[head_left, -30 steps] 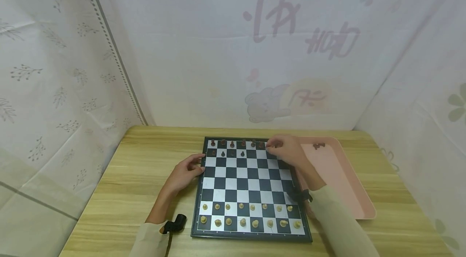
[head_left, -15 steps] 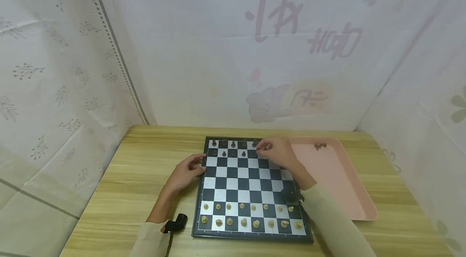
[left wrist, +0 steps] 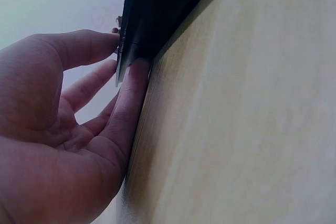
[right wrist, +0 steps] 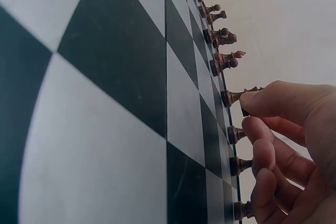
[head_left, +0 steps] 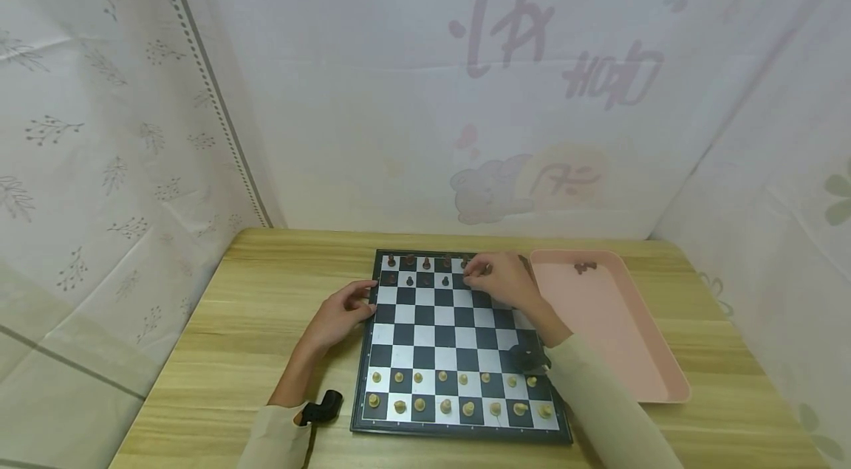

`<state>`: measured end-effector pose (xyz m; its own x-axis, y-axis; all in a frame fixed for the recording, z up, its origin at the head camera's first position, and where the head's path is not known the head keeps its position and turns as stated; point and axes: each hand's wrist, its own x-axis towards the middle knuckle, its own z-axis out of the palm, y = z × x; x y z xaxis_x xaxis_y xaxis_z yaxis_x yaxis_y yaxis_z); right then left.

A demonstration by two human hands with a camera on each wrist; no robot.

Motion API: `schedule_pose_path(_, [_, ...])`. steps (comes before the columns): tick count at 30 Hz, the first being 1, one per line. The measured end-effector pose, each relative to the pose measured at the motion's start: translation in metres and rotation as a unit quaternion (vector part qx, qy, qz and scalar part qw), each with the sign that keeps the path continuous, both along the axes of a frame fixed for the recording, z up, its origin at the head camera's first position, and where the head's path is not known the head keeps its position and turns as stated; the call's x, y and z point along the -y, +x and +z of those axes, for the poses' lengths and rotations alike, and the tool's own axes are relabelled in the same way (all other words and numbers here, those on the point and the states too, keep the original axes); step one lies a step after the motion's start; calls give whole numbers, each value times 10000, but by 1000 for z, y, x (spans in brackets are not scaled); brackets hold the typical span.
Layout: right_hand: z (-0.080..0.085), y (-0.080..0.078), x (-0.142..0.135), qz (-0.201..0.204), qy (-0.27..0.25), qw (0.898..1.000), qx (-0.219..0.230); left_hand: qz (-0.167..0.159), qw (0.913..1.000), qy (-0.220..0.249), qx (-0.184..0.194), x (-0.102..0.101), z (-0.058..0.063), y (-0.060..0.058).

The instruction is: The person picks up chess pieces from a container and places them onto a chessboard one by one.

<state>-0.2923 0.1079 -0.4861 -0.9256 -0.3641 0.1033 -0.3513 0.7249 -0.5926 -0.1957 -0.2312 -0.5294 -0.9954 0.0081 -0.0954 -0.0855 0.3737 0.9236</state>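
The chessboard (head_left: pixel 423 336) lies on the wooden table. My left hand (head_left: pixel 335 317) rests against its left edge, fingertips touching the board's side in the left wrist view. Over the far right part of the board, my right hand (head_left: pixel 501 278) pinches a small dark chess piece (right wrist: pixel 245 112) between thumb and index finger; most of it is hidden. Just behind the thumb stands a taller dark piece (right wrist: pixel 231 98) on the back row. More dark pieces (head_left: pixel 426 263) stand along the far rows, some covered by the right hand. Cream pieces (head_left: pixel 446 405) fill the two near rows.
To the board's right stands a shallow pink tray (head_left: pixel 654 351) with several dark pieces (head_left: pixel 585 267) lying at its far end. A printed white curtain (head_left: pixel 372 85) hangs behind and beside the table (head_left: pixel 266 292).
The right hand has moved left along the far side of the board, from its far right corner to beside the dark pieces in the second row. The left hand has stayed in place.
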Motion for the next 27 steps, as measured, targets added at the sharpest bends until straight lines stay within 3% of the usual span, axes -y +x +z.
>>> schedule_pose_path(14, [-2, -3, -7, -197, 90, 9997, 83, -47, 10000, 36, -4, 0, 1, 0])
schedule_pose_path(27, [4, -7, -52, -587, -312, 9977, 151, -10, 10000, 10, 41, 0, -2, 0])
